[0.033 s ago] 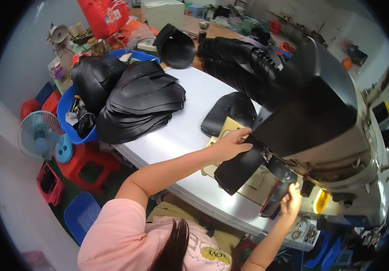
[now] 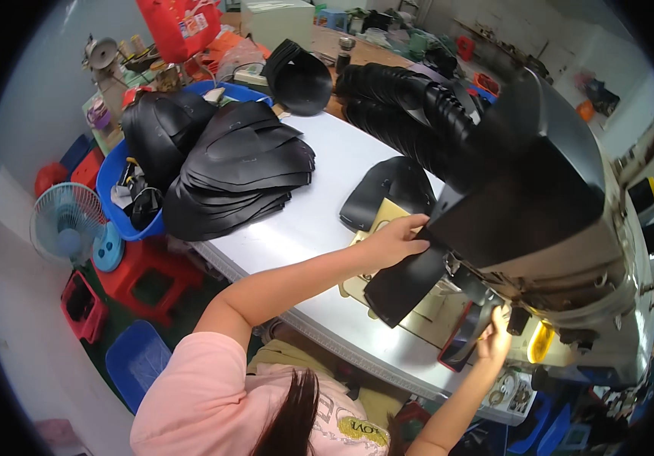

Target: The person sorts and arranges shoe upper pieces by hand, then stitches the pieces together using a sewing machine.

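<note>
A curved black leather-like panel point(image 2: 405, 286) lies under the head of the sewing machine point(image 2: 528, 205), which stands close at the right. My left hand point(image 2: 397, 245) is closed on the upper edge of this panel, thumb and fingers at its rim. My right hand point(image 2: 495, 338) grips the panel's other end, to the right of the needle area. The machine hides the middle of the panel and some fingertips. Just behind my left hand, a yellowish plate point(image 2: 390, 215) rises from the machine bed, and another black panel point(image 2: 387, 190) rests on the table beyond.
Stacked black panels point(image 2: 239, 171) overhang the white table point(image 2: 319, 148) at left, beside a blue basket point(image 2: 106, 178). A long row of curved black pieces point(image 2: 399, 114) stands at the back. Left of the table are a red stool point(image 2: 140, 281) and a fan point(image 2: 67, 220).
My right hand and the panel end it grips have shifted slightly. My left hand keeps nearly the same place, and the whole view has moved a little.
</note>
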A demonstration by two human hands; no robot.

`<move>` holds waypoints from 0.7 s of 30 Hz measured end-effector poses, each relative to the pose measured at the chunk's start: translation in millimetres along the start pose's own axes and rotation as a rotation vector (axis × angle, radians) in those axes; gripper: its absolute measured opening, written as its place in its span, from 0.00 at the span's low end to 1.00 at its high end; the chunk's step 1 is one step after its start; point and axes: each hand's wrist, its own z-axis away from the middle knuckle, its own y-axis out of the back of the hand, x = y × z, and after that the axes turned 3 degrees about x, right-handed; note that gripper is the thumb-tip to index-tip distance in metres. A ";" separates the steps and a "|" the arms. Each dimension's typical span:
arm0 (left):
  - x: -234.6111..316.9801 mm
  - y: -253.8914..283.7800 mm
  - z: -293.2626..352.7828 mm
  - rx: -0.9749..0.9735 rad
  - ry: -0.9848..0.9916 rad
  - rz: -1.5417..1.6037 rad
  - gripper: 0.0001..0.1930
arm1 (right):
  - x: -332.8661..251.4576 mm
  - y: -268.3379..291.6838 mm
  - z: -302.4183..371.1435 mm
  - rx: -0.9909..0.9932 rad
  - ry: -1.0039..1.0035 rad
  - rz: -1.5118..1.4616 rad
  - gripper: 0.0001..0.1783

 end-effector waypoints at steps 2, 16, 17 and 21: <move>-23.6 21.2 -34.6 0.002 -0.216 -0.032 0.15 | -6.2 -5.1 -42.3 0.059 0.060 0.096 0.07; -77.3 178.6 -131.0 0.520 0.027 -0.944 0.18 | 80.3 -23.5 -202.5 0.260 0.199 1.248 0.05; -83.8 173.5 -120.5 0.578 -0.003 -1.052 0.20 | 89.7 -20.0 -204.2 0.276 0.189 1.304 0.05; -45.3 206.8 -68.0 0.614 -0.179 -1.236 0.18 | 94.6 -12.1 -200.9 0.306 0.238 1.334 0.06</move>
